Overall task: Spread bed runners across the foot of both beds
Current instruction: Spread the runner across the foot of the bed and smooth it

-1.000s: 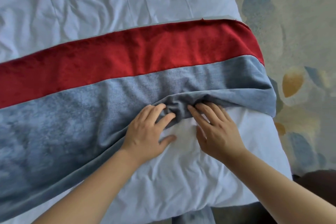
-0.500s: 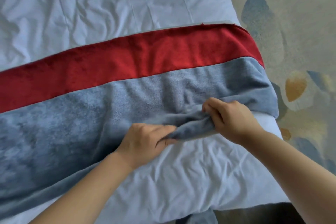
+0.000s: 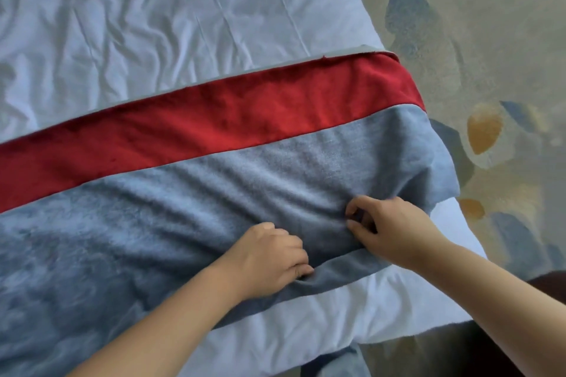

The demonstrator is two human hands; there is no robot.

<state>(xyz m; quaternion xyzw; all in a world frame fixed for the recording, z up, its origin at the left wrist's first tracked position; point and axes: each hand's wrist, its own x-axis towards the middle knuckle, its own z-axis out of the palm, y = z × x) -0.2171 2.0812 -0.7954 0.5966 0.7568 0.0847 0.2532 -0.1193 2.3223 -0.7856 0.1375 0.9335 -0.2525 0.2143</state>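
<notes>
The left hand [image 3: 269,260] curls its fingers round the near edge of the bed runner [image 3: 190,208], bunching the grey-blue cloth. Just beside it, the right hand [image 3: 393,231] pinches a fold of the same cloth. The runner stretches away under both hands across the white bed [image 3: 153,24], with its red band [image 3: 214,125] on the far side. Patterned carpet [image 3: 490,40] lies to the right of the hands.

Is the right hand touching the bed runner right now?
Touching. Head view shows the right hand pinching a fold in the blue-grey part of the bed runner.
</notes>
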